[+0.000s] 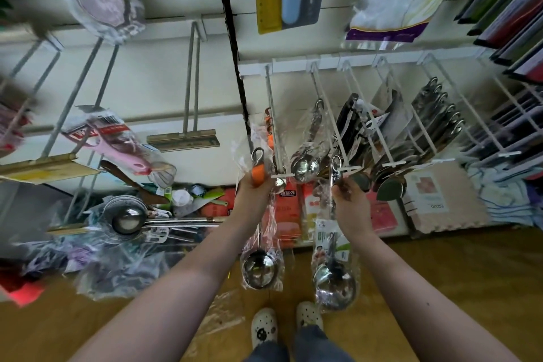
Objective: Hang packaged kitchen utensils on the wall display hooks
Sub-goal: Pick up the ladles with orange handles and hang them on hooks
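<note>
My left hand (255, 191) grips the orange handle of a bagged steel ladle (260, 267), whose bowl hangs below my wrist. Its hook end sits just left of the tip of a white wall hook (275, 138). My right hand (349, 200) holds a second packaged ladle (333, 276) by its steel handle. The loop at that handle's top touches the end of the neighbouring white hook (330, 114). Both ladles hang upright in clear plastic sleeves.
More bagged ladles (305, 166) and knives (437, 123) hang on hooks to the right. An empty metal hook (191, 88) juts out at centre left. Loose utensils and strainers (126, 219) are piled on the floor at left. My shoes (264, 328) stand on the wooden floor below.
</note>
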{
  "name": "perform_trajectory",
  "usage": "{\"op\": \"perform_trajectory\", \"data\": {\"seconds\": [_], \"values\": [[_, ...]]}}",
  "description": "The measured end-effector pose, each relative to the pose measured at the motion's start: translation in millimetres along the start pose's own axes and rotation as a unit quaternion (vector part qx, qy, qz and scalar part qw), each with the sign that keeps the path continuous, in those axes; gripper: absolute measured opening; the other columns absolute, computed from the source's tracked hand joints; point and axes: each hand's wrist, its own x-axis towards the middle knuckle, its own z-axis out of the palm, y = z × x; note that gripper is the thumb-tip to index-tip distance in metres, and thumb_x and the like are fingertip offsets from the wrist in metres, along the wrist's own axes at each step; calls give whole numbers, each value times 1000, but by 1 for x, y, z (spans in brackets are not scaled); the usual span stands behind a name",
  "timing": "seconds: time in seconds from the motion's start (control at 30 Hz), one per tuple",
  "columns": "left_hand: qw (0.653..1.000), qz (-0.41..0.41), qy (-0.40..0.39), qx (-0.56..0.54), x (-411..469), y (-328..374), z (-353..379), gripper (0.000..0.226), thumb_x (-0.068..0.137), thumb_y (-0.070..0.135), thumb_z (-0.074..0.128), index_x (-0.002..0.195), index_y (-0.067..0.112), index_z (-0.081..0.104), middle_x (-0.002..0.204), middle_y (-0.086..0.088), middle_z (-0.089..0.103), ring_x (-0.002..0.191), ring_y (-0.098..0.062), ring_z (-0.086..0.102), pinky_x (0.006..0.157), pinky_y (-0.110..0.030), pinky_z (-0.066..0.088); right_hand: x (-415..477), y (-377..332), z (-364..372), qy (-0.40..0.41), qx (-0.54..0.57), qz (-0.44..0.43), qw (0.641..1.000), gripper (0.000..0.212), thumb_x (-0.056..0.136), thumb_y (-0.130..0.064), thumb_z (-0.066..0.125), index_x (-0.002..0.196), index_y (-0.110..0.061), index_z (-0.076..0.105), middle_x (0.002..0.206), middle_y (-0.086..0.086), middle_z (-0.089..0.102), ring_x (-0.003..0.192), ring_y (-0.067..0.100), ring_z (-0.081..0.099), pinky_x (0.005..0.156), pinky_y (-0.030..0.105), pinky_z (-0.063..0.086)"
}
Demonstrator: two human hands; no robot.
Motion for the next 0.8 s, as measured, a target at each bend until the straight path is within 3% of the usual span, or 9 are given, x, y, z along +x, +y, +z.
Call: {"op": "perform_trajectory", "data": {"seconds": [0.1,0.2,0.3,0.53,0.6,0.7,0.8], "values": [[1000,2,4,4,2,2,0,21,93,8,55,74,17,56,42,16,53,39,5,47,53,-21,34,7,-1,3,-4,35,6,999,22,99,-15,46,116,-7,58,92,-1,62,85,15,58,74,26,42],[1000,4,7,9,7,2,-1,23,95,9,52,74,17,57,44,16,55,41,6,49,54,-22,35,16,-2,8,-12,57,14,998,13,99,-18,46,99,-12,57,79,-2,59,70,13,54,63,23,42],[1000,-6,13,12,13,2,-1,22,95,14,53,74,18,56,46,15,55,45,4,50,56,-23,37,29,-3,15,1,76,30,997,18,99,-20,47,82,-18,53,64,1,49,57,15,43,55,27,35],[999,-19,42,22,34,-2,-2,20,95,21,56,75,19,55,65,3,54,66,-15,51,72,-34,45,58,-2,37,28,116,70,990,18,97,-30,50,98,-14,58,75,-4,55,63,8,47,53,16,39],[999,-13,36,25,38,-3,-3,19,94,21,56,76,17,55,65,3,54,68,-16,52,73,-35,46,62,-4,44,44,135,86,986,34,95,-37,50,114,-10,58,94,4,63,79,14,55,68,24,47],[999,-9,32,32,42,-4,-3,16,95,18,56,81,11,55,63,3,52,63,-14,50,65,-29,44,64,-8,52,33,138,114,983,60,91,-52,41,130,-8,50,116,12,59,92,21,57,74,23,41],[999,-6,38,38,44,-6,-4,16,95,18,56,81,9,55,62,3,51,59,-11,48,62,-26,41,66,-14,57,40,118,119,985,55,98,-42,36,130,2,48,119,15,58,110,34,56,80,31,41]]}}
